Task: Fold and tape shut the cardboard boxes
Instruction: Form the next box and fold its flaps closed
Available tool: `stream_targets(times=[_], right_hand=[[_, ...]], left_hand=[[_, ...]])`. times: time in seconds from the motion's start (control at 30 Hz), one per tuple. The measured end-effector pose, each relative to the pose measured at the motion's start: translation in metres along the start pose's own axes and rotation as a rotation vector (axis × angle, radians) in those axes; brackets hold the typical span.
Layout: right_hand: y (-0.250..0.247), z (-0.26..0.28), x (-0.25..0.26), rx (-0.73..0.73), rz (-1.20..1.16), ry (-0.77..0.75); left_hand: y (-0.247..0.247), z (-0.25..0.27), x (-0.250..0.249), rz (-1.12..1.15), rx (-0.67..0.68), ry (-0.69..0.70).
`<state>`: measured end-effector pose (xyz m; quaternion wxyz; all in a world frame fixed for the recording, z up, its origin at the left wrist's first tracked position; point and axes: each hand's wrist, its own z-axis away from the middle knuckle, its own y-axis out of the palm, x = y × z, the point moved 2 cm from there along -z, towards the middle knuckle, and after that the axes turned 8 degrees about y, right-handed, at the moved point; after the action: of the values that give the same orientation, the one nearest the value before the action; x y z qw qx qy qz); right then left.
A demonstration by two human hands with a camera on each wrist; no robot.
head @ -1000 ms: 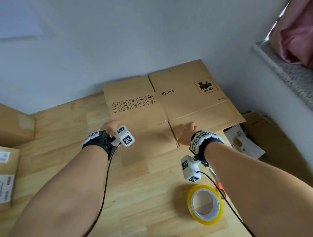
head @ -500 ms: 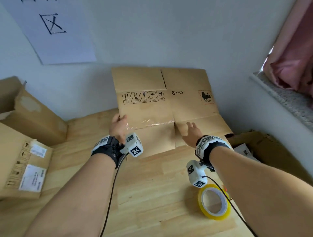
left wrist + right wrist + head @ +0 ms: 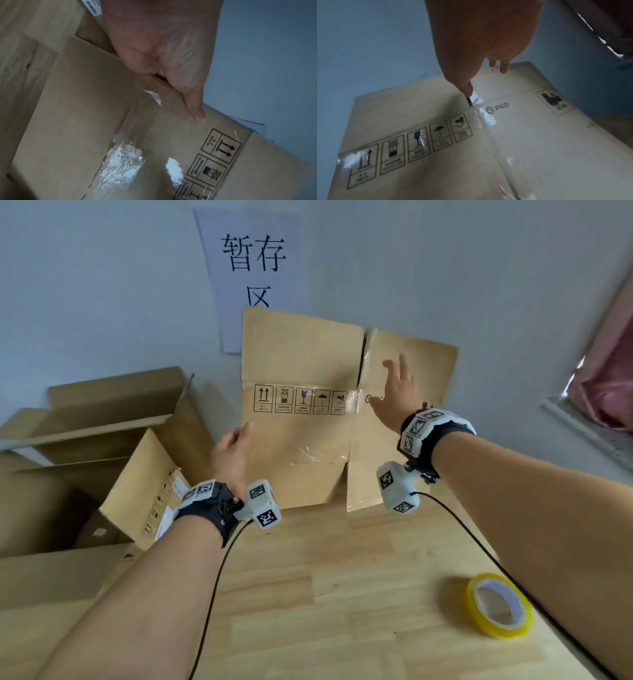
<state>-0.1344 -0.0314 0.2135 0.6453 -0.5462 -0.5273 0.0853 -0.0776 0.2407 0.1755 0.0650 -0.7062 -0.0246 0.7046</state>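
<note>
A flattened brown cardboard box (image 3: pixel 301 440) with handling symbols and strips of old clear tape stands upright on the wooden table (image 3: pixel 342 577), in front of the wall. My left hand (image 3: pixel 231 453) grips its left edge, with the thumb (image 3: pixel 195 108) pressed on the printed face (image 3: pixel 85 108). My right hand (image 3: pixel 397 392) is open, fingers straight, at the upper right panel beside the slit between the top flaps (image 3: pixel 539 135); I cannot tell if it touches. A roll of yellow-rimmed tape (image 3: pixel 498 606) lies on the table at the near right.
Open cardboard boxes (image 3: pixel 102 422) crowd the left side of the table. A paper sign (image 3: pixel 253 268) hangs on the wall behind the box. A window sill (image 3: pixel 589 433) and pink curtain (image 3: pixel 609 392) are at the right. Wrist cables trail over the table.
The flattened box has been tipped up from lying on the table to standing upright. My right hand has moved from the lower flap up to the upper right panel.
</note>
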Motion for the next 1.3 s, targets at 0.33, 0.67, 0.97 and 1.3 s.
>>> stream_targets(times=[0.33, 0.67, 0.97, 1.3], right_hand=[[-0.023, 0.016, 0.088, -0.107, 0.094, -0.081], [-0.009, 0.051, 0.102, -0.083, 0.239, -0.292], [-0.004, 0.067, 0.104, 0.012, 0.152, -0.339], [-0.004, 0.071, 0.08, 0.006, 0.091, -0.189]], left_hand=[[-0.056, -0.004, -0.002, 0.023, 0.137, 0.061], [-0.068, -0.014, 0.033, -0.178, 0.204, -0.003], [-0.059, -0.028, -0.036, -0.494, 0.089, 0.544], [-0.059, -0.035, -0.071, -0.54, 0.552, 0.31]])
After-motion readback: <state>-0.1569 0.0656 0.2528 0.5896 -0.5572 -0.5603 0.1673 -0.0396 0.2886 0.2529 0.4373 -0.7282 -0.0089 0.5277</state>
